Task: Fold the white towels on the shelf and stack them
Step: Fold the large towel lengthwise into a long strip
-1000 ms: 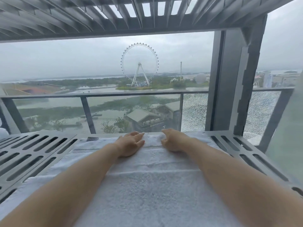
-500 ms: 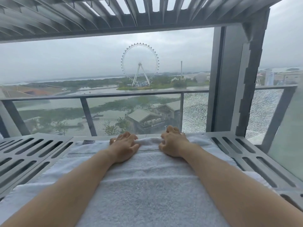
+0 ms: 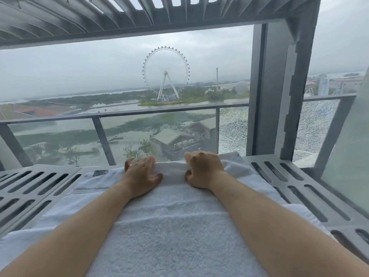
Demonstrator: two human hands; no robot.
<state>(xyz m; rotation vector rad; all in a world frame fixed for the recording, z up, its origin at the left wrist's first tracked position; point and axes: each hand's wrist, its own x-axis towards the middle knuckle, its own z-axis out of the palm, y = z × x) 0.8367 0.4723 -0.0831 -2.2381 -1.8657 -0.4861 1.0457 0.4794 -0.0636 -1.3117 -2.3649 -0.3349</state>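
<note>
A white towel (image 3: 171, 222) lies spread lengthwise over the grey slotted shelf (image 3: 34, 188), running from the near edge to the far edge by the window. My left hand (image 3: 140, 174) and my right hand (image 3: 203, 169) are side by side at the towel's far end. Each grips a raised fold of the cloth, fingers curled over its far side and thumb on the near side. A strip of bunched towel shows between the two hands. A small dark label (image 3: 100, 172) sits at the towel's far left corner.
The shelf's slotted panels (image 3: 305, 188) extend left and right of the towel. A slatted shelf (image 3: 99, 15) hangs overhead and a thick grey post (image 3: 279, 86) stands at the right. Behind the shelf is a window (image 3: 60, 76) with a glass balcony railing (image 3: 123, 116).
Both hands went from lying on the towel's far end to curling round it, and a fold of cloth has risen between fingers and thumbs. The view tilted slightly.
</note>
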